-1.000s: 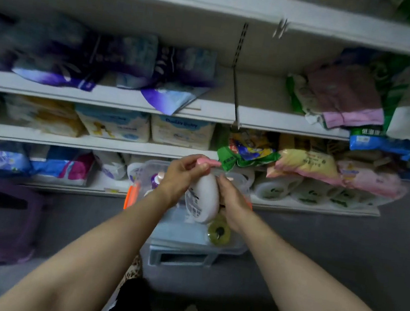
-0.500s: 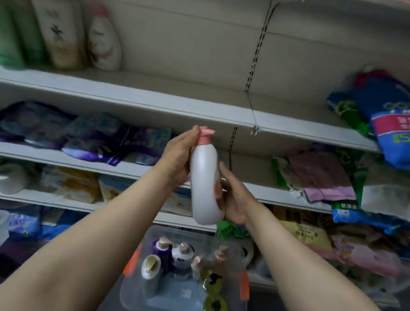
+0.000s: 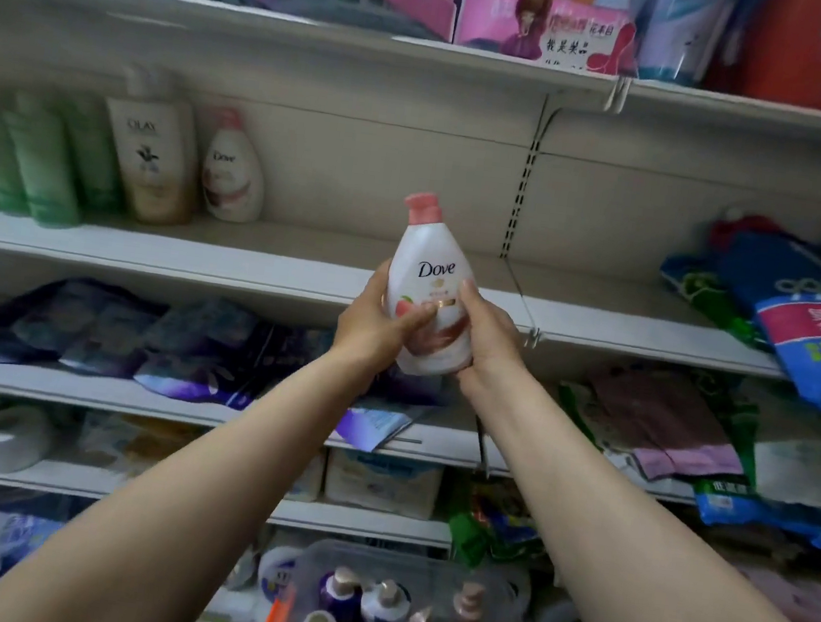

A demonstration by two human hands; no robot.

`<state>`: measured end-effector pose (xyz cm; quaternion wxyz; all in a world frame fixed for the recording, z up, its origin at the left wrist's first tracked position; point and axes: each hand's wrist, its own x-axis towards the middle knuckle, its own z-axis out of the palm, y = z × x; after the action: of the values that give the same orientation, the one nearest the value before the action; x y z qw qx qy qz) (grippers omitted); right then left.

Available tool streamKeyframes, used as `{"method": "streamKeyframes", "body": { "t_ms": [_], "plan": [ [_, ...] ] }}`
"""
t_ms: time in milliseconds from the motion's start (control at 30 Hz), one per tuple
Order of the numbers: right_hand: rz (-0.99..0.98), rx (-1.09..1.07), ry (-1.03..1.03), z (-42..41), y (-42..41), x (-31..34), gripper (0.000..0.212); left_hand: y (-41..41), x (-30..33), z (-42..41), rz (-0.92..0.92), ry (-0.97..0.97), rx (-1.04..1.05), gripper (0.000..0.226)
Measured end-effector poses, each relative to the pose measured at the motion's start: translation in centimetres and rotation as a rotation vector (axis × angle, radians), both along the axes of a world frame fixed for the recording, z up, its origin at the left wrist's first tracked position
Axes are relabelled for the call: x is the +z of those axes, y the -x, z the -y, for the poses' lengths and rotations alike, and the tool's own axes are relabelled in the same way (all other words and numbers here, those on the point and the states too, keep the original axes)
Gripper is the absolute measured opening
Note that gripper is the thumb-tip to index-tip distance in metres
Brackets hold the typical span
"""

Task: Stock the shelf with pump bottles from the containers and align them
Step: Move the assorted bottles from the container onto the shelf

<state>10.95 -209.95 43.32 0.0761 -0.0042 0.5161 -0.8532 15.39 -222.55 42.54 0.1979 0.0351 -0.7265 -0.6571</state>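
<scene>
Dove bottle [image 3: 430,282] now raised higher, label turned to camera, before the shelf [image 3: 259,261]; left hand [image 3: 376,322] and right hand [image 3: 485,335] both clasp it, 2 thumbs on its front.

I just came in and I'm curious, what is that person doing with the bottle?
A person is stocking a shop shelf. Both hands, the left hand and the right hand, hold a white Dove pump bottle with a pink cap upright in front of the white shelf board. It is not set down yet. A matching Dove bottle already stands there, and a clear plastic bin below holds more bottles.
</scene>
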Motion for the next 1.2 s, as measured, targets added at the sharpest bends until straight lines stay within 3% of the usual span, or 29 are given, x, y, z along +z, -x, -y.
{"method": "streamKeyframes", "body": {
  "t_ms": [167, 433, 633, 733, 867, 1033, 1200],
  "plan": [
    [-0.095, -0.127, -0.209, 4.4, 2.9, 0.6, 0.047, 2.3, 1.7, 5.4, -0.059, 0.155, 0.048, 0.056],
    [-0.185, -0.035, -0.356, 14.0, 6.4, 0.5, 0.042, 5.9, 2.8, 16.0, -0.097, 0.332, 0.12, 0.065],
    [-0.208, 0.14, -0.37, 22.0, 8.3, 0.9, 0.043, 7.9, 2.1, 24.4, -0.069, 0.325, 0.177, 0.064],
    [-0.158, 0.188, -0.379, 25.7, 9.0, 1.6, 0.052, 9.0, 2.0, 28.1, -0.019, 0.309, 0.221, 0.049],
    [-0.123, 0.236, -0.402, 30.0, 9.9, 1.7, 0.048, 10.1, 1.6, 32.1, 0.025, 0.283, 0.285, 0.033],
    [-0.096, 0.271, -0.392, 34.5, 11.5, 1.9, 0.034, 12.1, 1.8, 36.7, 0.127, 0.263, 0.34, 0.048],
    [-0.069, 0.281, -0.387, 37.6, 12.5, 2.3, 0.05, 14.0, 1.7, 39.9, 0.29, 0.206, 0.37, 0.027]
  ]
}}
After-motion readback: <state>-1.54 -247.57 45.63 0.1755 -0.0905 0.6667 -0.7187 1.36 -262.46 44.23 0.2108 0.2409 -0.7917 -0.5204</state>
